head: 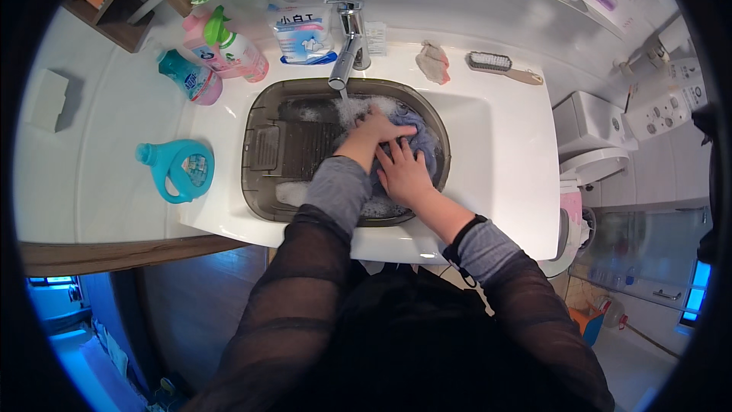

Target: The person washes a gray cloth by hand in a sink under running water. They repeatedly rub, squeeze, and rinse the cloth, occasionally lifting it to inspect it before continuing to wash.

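Note:
A translucent grey plastic basin point(250, 183) with a ribbed washboard part point(303, 149) sits in the white sink point(469, 143). It holds sudsy water and a wet blue-grey cloth point(424, 140) at its right side. My left hand point(382, 127) reaches over the cloth near the foam, its thumb pointing right and its fingertips partly hidden. Just below it, my right hand point(406, 174) lies on the cloth with its fingers spread. Water runs from the chrome faucet point(349, 51) into the basin behind my left hand.
Left of the basin stand a teal detergent jug point(197, 169), a teal-capped bottle point(191, 80) and a spray bottle point(243, 57). Behind it are a detergent pouch point(302, 34), a crumpled rag point(433, 63) and a wooden-handled scrub brush point(503, 66). A toilet point(595, 166) stands at right.

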### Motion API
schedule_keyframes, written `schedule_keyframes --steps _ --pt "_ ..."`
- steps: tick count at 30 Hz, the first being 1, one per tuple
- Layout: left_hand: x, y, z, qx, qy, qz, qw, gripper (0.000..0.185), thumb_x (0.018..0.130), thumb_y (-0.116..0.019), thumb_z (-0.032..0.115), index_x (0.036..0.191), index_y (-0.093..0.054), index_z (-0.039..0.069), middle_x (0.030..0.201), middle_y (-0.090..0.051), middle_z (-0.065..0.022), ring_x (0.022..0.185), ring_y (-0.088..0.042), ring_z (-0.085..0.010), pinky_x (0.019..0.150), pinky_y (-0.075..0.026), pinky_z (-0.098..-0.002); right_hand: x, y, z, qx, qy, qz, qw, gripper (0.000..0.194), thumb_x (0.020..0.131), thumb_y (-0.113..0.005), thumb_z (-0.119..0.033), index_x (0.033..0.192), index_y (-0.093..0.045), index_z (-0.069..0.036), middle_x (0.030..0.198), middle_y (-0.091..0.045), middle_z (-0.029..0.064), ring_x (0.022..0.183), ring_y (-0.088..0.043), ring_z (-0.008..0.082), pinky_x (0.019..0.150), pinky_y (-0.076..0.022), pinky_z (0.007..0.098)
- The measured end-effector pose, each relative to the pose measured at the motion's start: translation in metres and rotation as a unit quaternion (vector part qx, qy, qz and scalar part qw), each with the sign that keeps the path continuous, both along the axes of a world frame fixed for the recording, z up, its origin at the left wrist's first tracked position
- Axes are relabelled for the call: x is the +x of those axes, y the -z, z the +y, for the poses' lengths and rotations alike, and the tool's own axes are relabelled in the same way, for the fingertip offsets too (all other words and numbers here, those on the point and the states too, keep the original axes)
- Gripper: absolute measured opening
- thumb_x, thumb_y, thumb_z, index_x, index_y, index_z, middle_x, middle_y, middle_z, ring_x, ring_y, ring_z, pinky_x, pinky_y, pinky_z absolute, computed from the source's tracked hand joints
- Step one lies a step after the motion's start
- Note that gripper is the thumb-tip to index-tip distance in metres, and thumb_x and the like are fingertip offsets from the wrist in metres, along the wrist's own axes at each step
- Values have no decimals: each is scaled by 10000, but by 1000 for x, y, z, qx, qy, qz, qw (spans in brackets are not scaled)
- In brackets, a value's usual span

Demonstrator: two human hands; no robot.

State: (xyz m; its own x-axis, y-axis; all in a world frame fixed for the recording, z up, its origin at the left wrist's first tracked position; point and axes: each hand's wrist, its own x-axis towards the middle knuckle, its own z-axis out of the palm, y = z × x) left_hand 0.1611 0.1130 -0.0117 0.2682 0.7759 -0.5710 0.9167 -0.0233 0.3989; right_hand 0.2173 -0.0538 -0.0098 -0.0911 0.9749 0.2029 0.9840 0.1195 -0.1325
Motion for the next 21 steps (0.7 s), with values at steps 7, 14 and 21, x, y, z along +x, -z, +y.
schedule_keyframes --steps 7,14,21 --pt "-17 -13 -49 128 73 -173 974 583 647 -764 237 1211 -646 152 1222 -639 -135 1186 -566 -374 983 -470 -461 68 -22 -13 -14 88 353 931 379 904 -619 -190 1251 -627 -38 1218 -640 226 1134 -626 354 960 -491 398" --pt "-113 -42 -123 192 94 -343 915 366 646 -729 52 998 -632 41 1011 -614 -127 1027 -595 -342 908 -474 -369 62 -9 49 -73 119 479 866 716 892 -661 -451 1380 -508 50 1357 -561 270 1245 -563 379 1052 -434 403" --pt "-161 -57 -152 216 44 -240 945 759 664 -850 176 1329 -491 97 1471 -312 -261 1389 -346 -426 1107 -386 -436 14 -29 14 -256 51 321 910 705 828 -647 -583 1418 -547 -210 1518 -366 259 1438 -277 480 1112 -346 589"
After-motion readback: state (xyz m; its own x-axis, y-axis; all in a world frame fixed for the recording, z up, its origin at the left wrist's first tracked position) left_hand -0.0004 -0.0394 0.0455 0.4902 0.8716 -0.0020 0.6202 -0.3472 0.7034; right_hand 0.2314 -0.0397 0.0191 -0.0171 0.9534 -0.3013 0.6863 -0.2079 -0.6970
